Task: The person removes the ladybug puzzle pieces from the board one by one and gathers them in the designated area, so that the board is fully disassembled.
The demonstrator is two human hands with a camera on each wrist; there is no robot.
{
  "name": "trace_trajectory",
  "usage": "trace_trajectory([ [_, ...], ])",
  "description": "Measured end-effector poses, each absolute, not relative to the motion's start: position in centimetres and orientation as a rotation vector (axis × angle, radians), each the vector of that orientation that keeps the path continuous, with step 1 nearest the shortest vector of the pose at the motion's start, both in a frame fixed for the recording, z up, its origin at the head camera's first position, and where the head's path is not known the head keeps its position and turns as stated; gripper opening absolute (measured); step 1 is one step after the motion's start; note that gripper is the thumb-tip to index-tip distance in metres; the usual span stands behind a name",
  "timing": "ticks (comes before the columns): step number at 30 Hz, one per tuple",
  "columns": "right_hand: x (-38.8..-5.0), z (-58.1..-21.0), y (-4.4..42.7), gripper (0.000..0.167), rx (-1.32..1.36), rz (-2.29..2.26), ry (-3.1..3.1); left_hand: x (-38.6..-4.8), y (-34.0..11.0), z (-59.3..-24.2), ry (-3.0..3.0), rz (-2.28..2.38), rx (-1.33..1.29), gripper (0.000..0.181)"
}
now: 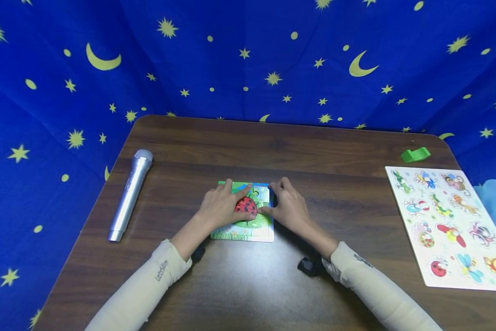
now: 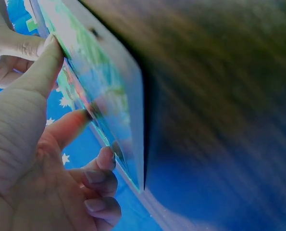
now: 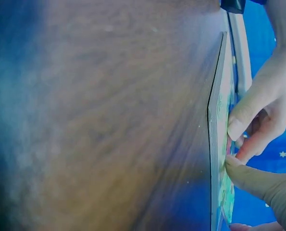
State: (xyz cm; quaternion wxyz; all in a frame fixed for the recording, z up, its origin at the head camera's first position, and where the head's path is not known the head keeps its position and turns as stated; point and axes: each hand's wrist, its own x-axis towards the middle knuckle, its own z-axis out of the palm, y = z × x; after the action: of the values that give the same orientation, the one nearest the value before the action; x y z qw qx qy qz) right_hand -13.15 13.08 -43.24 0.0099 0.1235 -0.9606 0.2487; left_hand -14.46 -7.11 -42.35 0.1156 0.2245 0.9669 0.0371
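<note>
A small jigsaw puzzle board (image 1: 241, 236) lies flat on the table, with a red ladybug (image 1: 246, 207) amid green at its centre. My left hand (image 1: 220, 206) reaches over its left side, thumb and forefinger spread to either side of the ladybug and touching the surface. In the left wrist view, the other fingers of that left hand (image 2: 51, 163) bend loosely near the board. My right hand (image 1: 291, 205) is at the board's right side; its thumb presses beside the ladybug and its forefinger touches near the upper right corner. Its remaining fingers are mostly hidden.
A silver toy microphone (image 1: 129, 197) lies on the left of the wooden table (image 1: 239, 285). At the right is a white peg puzzle board (image 1: 450, 225) with animal and insect pictures, and a green curved block (image 1: 415, 155) behind it. A blue starry cloth (image 1: 231, 59) hangs behind.
</note>
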Motion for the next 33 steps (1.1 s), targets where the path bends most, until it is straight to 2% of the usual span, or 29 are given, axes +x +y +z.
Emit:
trace_trajectory([
  [6,-13.4,-43.6,13.2,0.067,0.347,0.820,-3.022,-14.4,-7.1,-42.3,2.829,0.122,0.662,0.089],
  [15,-14.0,-43.9,13.5,0.066,0.387,0.881,-3.002,-14.5,-7.2,-42.3,2.834,0.139,0.668,0.088],
  [22,-14.1,-43.7,14.1,0.047,0.405,0.948,-2.934,-14.7,-7.4,-42.2,2.821,0.133,0.665,0.088],
  [24,-14.2,-43.7,14.2,0.051,0.419,0.942,-2.940,-14.7,-7.4,-42.2,2.816,0.139,0.658,0.088],
  [29,-14.6,-43.5,14.4,0.076,0.477,0.913,-2.976,-14.7,-7.5,-42.3,2.816,0.154,0.662,0.088],
  [33,-14.9,-43.5,14.4,0.077,0.510,0.888,-3.006,-14.8,-7.4,-42.3,2.828,0.168,0.675,0.088],
])
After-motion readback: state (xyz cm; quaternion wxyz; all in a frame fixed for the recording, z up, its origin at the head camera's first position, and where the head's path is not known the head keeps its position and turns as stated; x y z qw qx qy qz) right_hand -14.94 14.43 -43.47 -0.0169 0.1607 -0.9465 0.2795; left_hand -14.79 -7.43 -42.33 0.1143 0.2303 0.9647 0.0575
